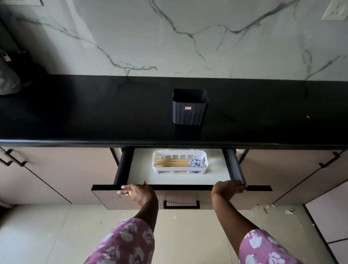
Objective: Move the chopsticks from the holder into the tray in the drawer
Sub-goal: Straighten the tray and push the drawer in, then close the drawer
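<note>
A black ribbed holder [190, 106] stands upright on the black countertop; no chopsticks show above its rim. Below it the drawer [179, 187] is pulled open. Inside lies a white slotted tray [180, 172] with several wooden chopsticks [176, 163] lying flat in it, their blue-patterned ends to the right. My left hand [137, 192] grips the top edge of the drawer front at the left. My right hand [228, 187] grips the same edge at the right, fingers curled over it.
The black countertop [88, 111] runs the full width under a marble wall. A grey bag [1, 73] sits at its far left. Closed cabinet doors [51, 175] flank the drawer. Crumbs of debris [266, 207] lie on the floor at the right.
</note>
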Tool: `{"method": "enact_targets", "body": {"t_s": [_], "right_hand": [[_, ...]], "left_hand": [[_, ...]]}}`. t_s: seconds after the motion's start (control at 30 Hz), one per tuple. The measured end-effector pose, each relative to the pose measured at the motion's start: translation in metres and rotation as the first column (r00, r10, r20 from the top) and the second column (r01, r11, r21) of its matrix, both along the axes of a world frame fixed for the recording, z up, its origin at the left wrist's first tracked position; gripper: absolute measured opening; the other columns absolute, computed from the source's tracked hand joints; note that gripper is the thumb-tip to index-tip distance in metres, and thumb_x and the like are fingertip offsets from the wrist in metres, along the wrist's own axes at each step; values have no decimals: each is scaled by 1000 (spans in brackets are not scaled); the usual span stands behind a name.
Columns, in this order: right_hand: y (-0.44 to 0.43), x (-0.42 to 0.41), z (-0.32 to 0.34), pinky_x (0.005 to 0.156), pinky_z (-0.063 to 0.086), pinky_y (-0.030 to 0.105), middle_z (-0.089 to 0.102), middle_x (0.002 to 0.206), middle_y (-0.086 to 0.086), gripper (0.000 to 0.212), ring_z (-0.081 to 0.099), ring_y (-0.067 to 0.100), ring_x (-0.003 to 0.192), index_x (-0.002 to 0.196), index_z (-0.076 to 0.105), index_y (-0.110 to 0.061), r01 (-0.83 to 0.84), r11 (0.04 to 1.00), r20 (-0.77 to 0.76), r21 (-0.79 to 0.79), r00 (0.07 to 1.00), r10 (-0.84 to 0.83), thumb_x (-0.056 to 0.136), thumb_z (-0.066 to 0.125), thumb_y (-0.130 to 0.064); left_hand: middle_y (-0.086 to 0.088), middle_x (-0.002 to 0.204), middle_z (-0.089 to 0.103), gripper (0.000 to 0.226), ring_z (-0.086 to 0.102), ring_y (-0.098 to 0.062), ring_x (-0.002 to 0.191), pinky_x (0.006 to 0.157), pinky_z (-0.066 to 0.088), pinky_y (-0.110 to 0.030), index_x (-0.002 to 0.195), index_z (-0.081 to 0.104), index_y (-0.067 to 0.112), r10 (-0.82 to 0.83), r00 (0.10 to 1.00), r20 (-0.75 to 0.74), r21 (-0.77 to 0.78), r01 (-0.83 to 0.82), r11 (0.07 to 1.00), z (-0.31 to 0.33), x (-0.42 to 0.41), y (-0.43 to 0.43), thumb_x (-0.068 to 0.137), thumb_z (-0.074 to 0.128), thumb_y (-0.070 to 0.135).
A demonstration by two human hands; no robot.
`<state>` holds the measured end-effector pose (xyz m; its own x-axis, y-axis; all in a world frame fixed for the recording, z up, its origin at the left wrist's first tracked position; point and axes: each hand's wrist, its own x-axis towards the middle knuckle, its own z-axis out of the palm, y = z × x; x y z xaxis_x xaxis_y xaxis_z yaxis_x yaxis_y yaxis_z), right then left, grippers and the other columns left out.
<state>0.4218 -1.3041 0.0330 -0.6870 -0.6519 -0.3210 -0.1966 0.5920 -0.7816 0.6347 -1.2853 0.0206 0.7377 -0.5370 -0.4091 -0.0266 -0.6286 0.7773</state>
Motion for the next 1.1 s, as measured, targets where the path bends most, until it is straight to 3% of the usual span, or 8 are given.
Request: {"method": "enact_targets", "body": {"t_s": [0.27, 0.5, 0.67, 0.73, 0.83, 0.93, 1.0, 1.1], "right_hand": [[-65, 1, -6, 116, 17, 45, -2, 154, 32, 64, 5, 47, 142, 143, 9, 15, -9, 998, -24, -55, 1000, 8, 86, 37, 15], [-114, -1, -2, 110, 29, 49, 0, 155, 30, 63, 16, 48, 140, 144, 10, 11, -26, 996, -9, -88, 1000, 25, 87, 36, 15], [-144, -7, 9, 104, 36, 49, -2, 154, 31, 66, 32, 52, 131, 145, 5, 10, 18, 994, 50, -109, 999, -13, 88, 38, 12], [-154, -9, 14, 112, 29, 48, -4, 154, 30, 68, 21, 50, 137, 144, 2, 11, 71, 987, 68, -143, 996, -62, 87, 38, 12], [-167, -8, 21, 118, 12, 43, -5, 155, 28, 67, 1, 43, 144, 145, 3, 10, 89, 965, -22, -246, 995, -97, 86, 35, 13], [-186, -1, 32, 118, 9, 32, 1, 158, 21, 61, 3, 33, 146, 146, 11, 4, -48, 932, -117, -359, 993, 6, 90, 33, 12], [-201, 6, 41, 116, 10, 25, 9, 157, 21, 52, 11, 29, 146, 145, 17, 5, -155, 905, -145, -396, 984, 105, 97, 35, 2], [-218, 17, 52, 116, 18, 27, 23, 154, 19, 52, 25, 27, 143, 145, 23, 0, -287, 838, -109, -465, 957, 267, 99, 43, -13]], "left_hand": [[-24, 154, -15, 70, 48, -43, 120, 83, 40, -35, 147, 2, -5, -61, 998, 32, 9, 61, 998, -7, 7, -62, 98, 46, 15], [-22, 156, -2, 57, 42, -42, 127, 97, 36, -36, 148, 12, -4, -40, 997, 61, 22, 39, 999, -5, 16, -111, 97, 36, 4], [-27, 143, 38, 42, 43, -41, 127, 107, 34, -43, 136, 34, -7, 106, 993, -43, -90, -109, 990, -1, 21, -142, 96, 32, 7], [-24, 147, 34, 44, 40, -38, 131, 109, 32, -40, 139, 31, -7, 149, 989, -24, -124, -151, 981, 5, 21, -152, 96, 31, 5], [-19, 157, 7, 54, 9, -27, 146, 118, 8, -31, 148, 10, -4, 125, 988, 89, -211, -104, 972, 19, 19, -169, 99, 31, 5], [-14, 158, 2, 53, -1, -24, 147, 116, -3, -31, 149, 10, 1, 0, 969, 248, -291, 75, 954, 36, 10, -189, 100, 31, 8], [-12, 157, 14, 51, 13, -26, 145, 115, 8, -31, 149, 19, 5, -75, 967, 245, -350, 160, 923, 49, 1, -205, 101, 34, 13], [-12, 147, 41, 48, 37, -28, 136, 109, 27, -29, 145, 34, 14, -213, 973, 88, -386, 230, 893, 66, -15, -227, 100, 41, 28]]}}
